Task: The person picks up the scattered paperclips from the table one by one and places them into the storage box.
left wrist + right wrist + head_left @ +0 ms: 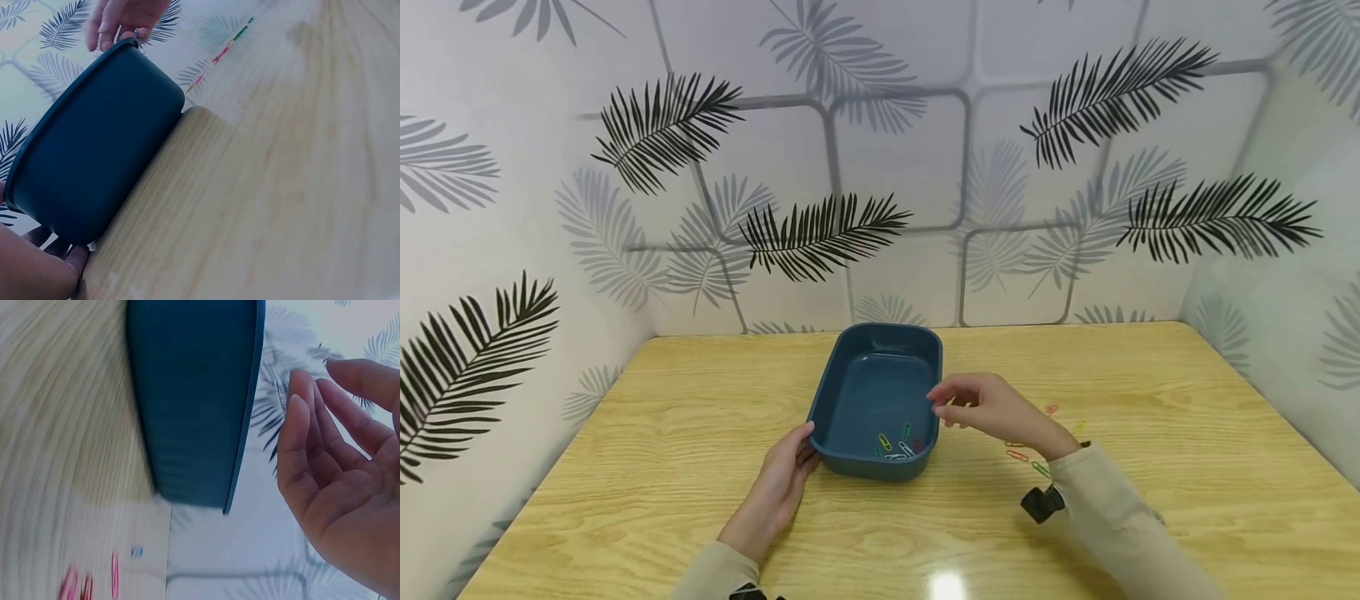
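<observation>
Light wood-grain tabletop (pixel 685 408), far corners rounded, far edge along back wall (pixel 898 167). Pale wallpaper (pixel 902 267) with black palm fronds (pixel 667 132), gray outlines (pixel 966 158). Left wall (pixel 482 242), right wall (pixel 1277 283) flank tabletop. White glare (pixel 947 586) toward near edge.

Tray (pixel 876 396) smooth plastic, slight sheen; tabletop (pixel 700 417) glossy, wood-grained; sleeves (pixel 1131 521) matt cloth.

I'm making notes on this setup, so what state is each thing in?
Blue bin: upright, uncovered, clips in it
Clips inside: loose, grouped toward the near end
Other clips: scattered on the tabletop
Left hand: gripping the bin's near left corner
Right hand: near the right rim, fingers loosely curved, no clip visible
</observation>
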`<action>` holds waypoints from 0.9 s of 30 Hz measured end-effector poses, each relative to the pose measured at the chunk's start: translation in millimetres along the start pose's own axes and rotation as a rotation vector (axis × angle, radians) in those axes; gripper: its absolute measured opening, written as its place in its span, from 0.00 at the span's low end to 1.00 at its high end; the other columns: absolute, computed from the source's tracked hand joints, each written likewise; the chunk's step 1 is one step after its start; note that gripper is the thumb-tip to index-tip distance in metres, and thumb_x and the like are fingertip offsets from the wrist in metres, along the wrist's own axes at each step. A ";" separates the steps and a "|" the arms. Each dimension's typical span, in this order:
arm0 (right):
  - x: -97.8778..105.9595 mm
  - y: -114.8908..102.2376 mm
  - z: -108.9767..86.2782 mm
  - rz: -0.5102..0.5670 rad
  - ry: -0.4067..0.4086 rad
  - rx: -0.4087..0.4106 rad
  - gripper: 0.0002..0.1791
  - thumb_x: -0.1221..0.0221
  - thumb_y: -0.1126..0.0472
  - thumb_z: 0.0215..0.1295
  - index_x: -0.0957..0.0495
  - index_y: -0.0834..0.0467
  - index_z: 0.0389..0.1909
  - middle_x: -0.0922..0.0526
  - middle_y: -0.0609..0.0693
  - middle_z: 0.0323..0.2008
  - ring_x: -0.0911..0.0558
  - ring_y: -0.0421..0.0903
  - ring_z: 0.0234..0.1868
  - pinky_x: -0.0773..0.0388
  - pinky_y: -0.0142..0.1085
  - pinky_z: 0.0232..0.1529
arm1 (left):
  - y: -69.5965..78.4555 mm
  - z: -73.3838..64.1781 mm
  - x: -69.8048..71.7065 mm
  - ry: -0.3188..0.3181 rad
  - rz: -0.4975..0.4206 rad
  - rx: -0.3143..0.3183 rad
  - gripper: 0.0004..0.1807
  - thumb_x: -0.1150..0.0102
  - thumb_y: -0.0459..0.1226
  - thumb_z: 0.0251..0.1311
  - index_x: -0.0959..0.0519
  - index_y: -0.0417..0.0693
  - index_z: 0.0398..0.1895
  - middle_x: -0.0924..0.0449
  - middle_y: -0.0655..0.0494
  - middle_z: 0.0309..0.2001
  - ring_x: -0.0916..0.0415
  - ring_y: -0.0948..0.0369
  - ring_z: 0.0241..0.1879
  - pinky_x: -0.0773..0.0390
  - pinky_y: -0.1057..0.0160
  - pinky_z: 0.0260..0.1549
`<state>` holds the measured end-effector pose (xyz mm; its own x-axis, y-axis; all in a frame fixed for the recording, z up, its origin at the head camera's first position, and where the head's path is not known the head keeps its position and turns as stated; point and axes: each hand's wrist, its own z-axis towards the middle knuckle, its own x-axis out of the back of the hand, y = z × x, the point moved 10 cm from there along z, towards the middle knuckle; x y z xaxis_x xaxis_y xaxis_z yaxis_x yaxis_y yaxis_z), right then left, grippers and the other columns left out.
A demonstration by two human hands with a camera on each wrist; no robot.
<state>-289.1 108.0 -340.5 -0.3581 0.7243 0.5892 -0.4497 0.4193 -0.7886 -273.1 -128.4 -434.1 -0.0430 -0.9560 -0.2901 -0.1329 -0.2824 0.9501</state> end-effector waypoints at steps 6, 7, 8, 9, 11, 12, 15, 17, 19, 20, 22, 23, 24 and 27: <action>15.3 15.0 -12.3 -0.061 -0.010 -0.030 0.10 0.40 0.64 0.67 0.20 0.63 0.46 0.18 0.51 0.33 0.19 0.56 0.34 0.19 0.42 0.35 | 0.6 0.0 -0.2 0.000 0.001 -0.006 0.28 0.57 0.40 0.73 0.40 0.27 0.67 0.38 0.35 0.66 0.40 0.49 0.64 0.40 0.55 0.64; 16.8 17.3 -14.3 -0.079 -0.023 -0.031 0.09 0.40 0.64 0.66 0.20 0.63 0.45 0.18 0.50 0.34 0.19 0.54 0.34 0.19 0.41 0.35 | 0.6 0.2 0.1 0.002 0.001 -0.006 0.28 0.57 0.40 0.73 0.39 0.27 0.67 0.38 0.35 0.66 0.40 0.49 0.64 0.39 0.55 0.64; 17.9 19.8 -16.3 -0.094 -0.039 -0.029 0.09 0.40 0.64 0.66 0.20 0.63 0.44 0.18 0.49 0.34 0.18 0.52 0.34 0.19 0.39 0.35 | 0.4 0.5 0.7 0.005 0.000 -0.006 0.28 0.57 0.40 0.73 0.39 0.28 0.67 0.37 0.35 0.66 0.39 0.49 0.64 0.39 0.56 0.63; 18.7 22.3 -18.5 -0.111 -0.056 -0.026 0.09 0.40 0.64 0.66 0.20 0.64 0.44 0.18 0.48 0.34 0.19 0.49 0.34 0.20 0.38 0.35 | 0.4 0.7 1.1 0.008 -0.002 -0.005 0.28 0.57 0.40 0.73 0.39 0.28 0.67 0.37 0.35 0.66 0.39 0.49 0.64 0.39 0.56 0.63; 20.8 28.4 -22.7 -0.144 -0.084 -0.027 0.09 0.40 0.64 0.66 0.20 0.65 0.43 0.17 0.47 0.33 0.20 0.44 0.32 0.22 0.36 0.34 | -0.4 1.5 2.3 0.011 -0.005 -0.003 0.27 0.57 0.40 0.74 0.39 0.28 0.67 0.37 0.35 0.66 0.39 0.49 0.64 0.39 0.56 0.63; 22.2 31.9 -25.2 -0.161 -0.094 -0.033 0.09 0.40 0.64 0.66 0.20 0.65 0.43 0.18 0.46 0.33 0.21 0.43 0.32 0.22 0.35 0.34 | -0.7 1.8 2.9 0.012 -0.006 -0.002 0.27 0.57 0.40 0.74 0.39 0.28 0.67 0.38 0.35 0.66 0.39 0.49 0.64 0.39 0.56 0.63; 28.3 43.8 -32.7 -0.199 -0.102 -0.070 0.09 0.40 0.63 0.66 0.20 0.65 0.42 0.18 0.45 0.32 0.21 0.43 0.31 0.23 0.35 0.33 | -1.0 2.0 3.8 0.018 -0.009 0.000 0.26 0.57 0.39 0.73 0.38 0.29 0.67 0.37 0.36 0.66 0.38 0.50 0.64 0.38 0.57 0.63; 34.1 50.4 -37.7 -0.221 -0.093 -0.097 0.08 0.40 0.63 0.66 0.20 0.64 0.41 0.19 0.45 0.32 0.22 0.43 0.31 0.23 0.36 0.33 | -1.1 2.2 4.1 0.017 -0.004 -0.002 0.27 0.57 0.39 0.73 0.38 0.29 0.67 0.37 0.36 0.66 0.38 0.51 0.63 0.37 0.57 0.62; 39.8 55.7 -41.8 -0.235 -0.085 -0.120 0.08 0.39 0.63 0.65 0.20 0.63 0.40 0.19 0.45 0.32 0.22 0.43 0.32 0.23 0.37 0.34 | -0.7 2.1 3.8 0.016 0.000 -0.004 0.27 0.57 0.40 0.73 0.38 0.29 0.67 0.36 0.36 0.65 0.37 0.51 0.63 0.37 0.58 0.62; 42.6 57.7 -43.5 -0.246 -0.082 -0.127 0.07 0.38 0.63 0.65 0.19 0.63 0.40 0.19 0.44 0.32 0.22 0.43 0.32 0.23 0.38 0.34 | -0.7 2.3 3.7 0.015 0.001 -0.005 0.27 0.57 0.40 0.73 0.38 0.29 0.67 0.36 0.36 0.65 0.37 0.51 0.63 0.36 0.58 0.62; 47.6 61.2 -46.6 -0.268 -0.082 -0.135 0.06 0.38 0.63 0.64 0.19 0.62 0.38 0.19 0.44 0.32 0.22 0.42 0.33 0.23 0.38 0.35 | -1.0 2.6 3.6 0.014 0.003 -0.004 0.26 0.57 0.40 0.73 0.38 0.29 0.67 0.36 0.37 0.65 0.36 0.52 0.62 0.36 0.59 0.61; 49.8 62.8 -48.1 -0.281 -0.086 -0.139 0.06 0.37 0.63 0.64 0.19 0.62 0.38 0.19 0.44 0.32 0.22 0.42 0.33 0.23 0.39 0.35 | -1.1 2.6 3.4 0.015 0.003 -0.002 0.26 0.57 0.40 0.73 0.37 0.29 0.67 0.35 0.37 0.65 0.36 0.52 0.62 0.36 0.59 0.61; 51.6 64.8 -49.5 -0.292 -0.091 -0.145 0.06 0.37 0.63 0.63 0.19 0.62 0.37 0.20 0.44 0.31 0.23 0.42 0.33 0.23 0.39 0.35 | -1.0 2.4 3.1 0.016 0.003 -0.001 0.26 0.57 0.39 0.73 0.37 0.29 0.67 0.35 0.37 0.65 0.36 0.53 0.62 0.36 0.59 0.61; 56.9 72.1 -54.6 -0.327 -0.108 -0.167 0.04 0.36 0.65 0.61 0.20 0.61 0.35 0.21 0.44 0.30 0.24 0.41 0.32 0.24 0.38 0.34 | -1.3 1.8 2.3 0.015 0.005 0.001 0.27 0.57 0.40 0.74 0.38 0.28 0.67 0.35 0.37 0.64 0.36 0.53 0.61 0.36 0.59 0.61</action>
<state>-297.2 209.3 -373.4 -0.3058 0.4794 0.8226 -0.4185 0.7084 -0.5684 -274.8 -130.1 -436.2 -0.0287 -0.9586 -0.2834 -0.1340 -0.2773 0.9514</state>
